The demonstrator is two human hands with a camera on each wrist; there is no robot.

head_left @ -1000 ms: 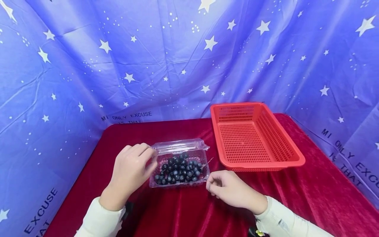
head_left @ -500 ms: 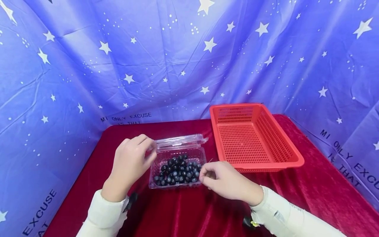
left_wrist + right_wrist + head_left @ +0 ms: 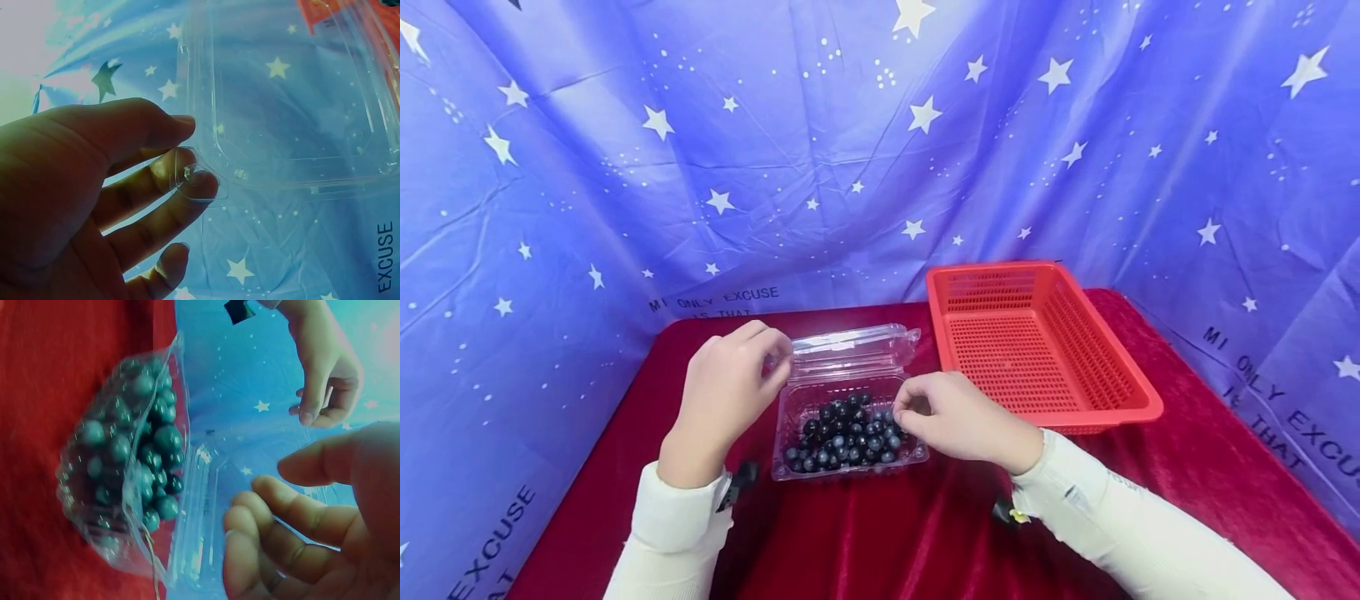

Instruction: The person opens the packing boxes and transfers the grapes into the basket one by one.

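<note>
Fruit [image 3: 850, 437], dark and round, lies heaped inside a clear plastic box [image 3: 835, 388] at the middle of your tabletop [image 3: 850, 542], which is draped in red velvet. The box's clear lid [image 3: 857, 350] tilts up along the far side, a position that probably leaves the heap reachable from your side. Your left hand [image 3: 724, 396] is at the lid's left corner: two fingertips show through a small clear tab [image 3: 212, 192], with a narrow gap up to the thumb, so you seem to be steadying the lid by touch rather than gripping it. Your right hand [image 3: 962, 417], just beside the box's right edge, has its fingers loosely curled, a small gap below the thumb, and nothing visible in it; perhaps it is there to guard that side. A red basket [image 3: 1090, 417] sits beyond it to your right, mouth up, likely set aside for working room.

Count: two hands, one box with one lid, one basket, one thin stem [image 3: 152, 559] poking from the box. The fruit overlaps too much to count.
</note>
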